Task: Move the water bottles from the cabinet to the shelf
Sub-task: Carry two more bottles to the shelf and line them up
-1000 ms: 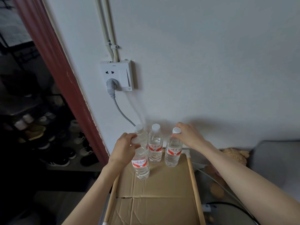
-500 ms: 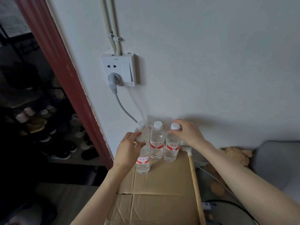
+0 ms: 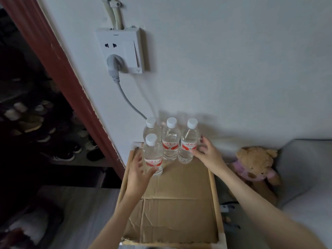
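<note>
Shelf top: a wooden frame (image 3: 214, 198) lined with a sheet of cardboard (image 3: 176, 203), running from 6 o'clock up to the wall
Left hand: the left hand (image 3: 139, 172) at 7 o'clock of the bottles, fingers spread and loosely straight beside the front bottle (image 3: 152, 157); thumb at the bottle's base, whether it presses I cannot tell
Right hand: the right hand (image 3: 209, 155) at 3 o'clock of the group, fingers fanned apart, fingertips touching the label of the right bottle (image 3: 188, 142); nothing clasped
Bottles: four clear water bottles with white caps and red labels, upright on the far end of the cardboard; the middle bottle (image 3: 170, 141) and the left back bottle (image 3: 151, 128) stand in a row with the right one near the wall, the front bottle just ahead of the left back one
Teddy bear: a tan teddy bear (image 3: 255, 164) at 3 o'clock, off the shelf, beside a grey cushion (image 3: 305, 168)
Wall: a white socket (image 3: 122, 51) at 11 o'clock with a grey plug (image 3: 113, 65), its cable dropping behind the bottles
Far left: shoes (image 3: 66, 153) in a dark doorway at 9 o'clock
</note>
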The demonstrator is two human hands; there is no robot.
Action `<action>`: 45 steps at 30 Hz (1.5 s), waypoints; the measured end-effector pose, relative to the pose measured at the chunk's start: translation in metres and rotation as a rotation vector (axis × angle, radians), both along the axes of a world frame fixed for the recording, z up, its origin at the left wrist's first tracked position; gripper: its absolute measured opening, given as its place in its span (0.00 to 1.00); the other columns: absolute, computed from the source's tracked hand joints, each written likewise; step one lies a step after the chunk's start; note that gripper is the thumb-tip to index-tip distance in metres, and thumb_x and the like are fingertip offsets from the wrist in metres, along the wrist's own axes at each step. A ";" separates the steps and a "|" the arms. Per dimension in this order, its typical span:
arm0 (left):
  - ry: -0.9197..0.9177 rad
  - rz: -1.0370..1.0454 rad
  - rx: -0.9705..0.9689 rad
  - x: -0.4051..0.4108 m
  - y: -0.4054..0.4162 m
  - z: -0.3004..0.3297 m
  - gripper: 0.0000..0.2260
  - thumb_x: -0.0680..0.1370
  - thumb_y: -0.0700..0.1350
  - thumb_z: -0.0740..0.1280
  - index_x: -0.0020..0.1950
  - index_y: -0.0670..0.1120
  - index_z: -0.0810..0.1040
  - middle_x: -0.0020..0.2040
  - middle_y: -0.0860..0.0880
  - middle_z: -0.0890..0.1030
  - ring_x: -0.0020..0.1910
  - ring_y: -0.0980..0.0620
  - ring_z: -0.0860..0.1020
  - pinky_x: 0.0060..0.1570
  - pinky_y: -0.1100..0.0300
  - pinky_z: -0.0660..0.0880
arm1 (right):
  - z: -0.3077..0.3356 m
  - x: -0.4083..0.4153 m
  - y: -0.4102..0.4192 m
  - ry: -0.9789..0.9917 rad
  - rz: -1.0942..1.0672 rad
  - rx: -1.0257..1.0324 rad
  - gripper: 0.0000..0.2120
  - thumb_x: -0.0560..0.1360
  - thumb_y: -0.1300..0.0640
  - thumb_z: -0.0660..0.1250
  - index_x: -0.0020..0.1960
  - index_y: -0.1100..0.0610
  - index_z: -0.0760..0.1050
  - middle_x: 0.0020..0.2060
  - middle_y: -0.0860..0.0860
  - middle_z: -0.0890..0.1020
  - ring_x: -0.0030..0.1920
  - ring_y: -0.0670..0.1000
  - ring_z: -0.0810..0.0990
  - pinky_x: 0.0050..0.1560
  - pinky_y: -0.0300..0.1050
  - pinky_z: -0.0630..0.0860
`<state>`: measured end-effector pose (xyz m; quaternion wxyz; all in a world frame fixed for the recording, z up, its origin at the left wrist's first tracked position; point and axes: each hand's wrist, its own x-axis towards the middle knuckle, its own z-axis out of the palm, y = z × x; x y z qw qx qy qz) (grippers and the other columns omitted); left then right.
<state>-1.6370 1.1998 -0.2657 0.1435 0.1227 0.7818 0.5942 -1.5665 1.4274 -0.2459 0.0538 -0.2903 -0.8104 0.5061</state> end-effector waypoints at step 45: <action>0.212 -0.177 -0.610 0.033 -0.070 -0.032 0.28 0.77 0.52 0.61 0.74 0.52 0.55 0.75 0.45 0.57 0.75 0.46 0.54 0.71 0.55 0.53 | -0.058 0.059 -0.052 -0.179 0.223 0.020 0.34 0.75 0.44 0.63 0.75 0.50 0.51 0.75 0.49 0.57 0.74 0.50 0.57 0.71 0.49 0.57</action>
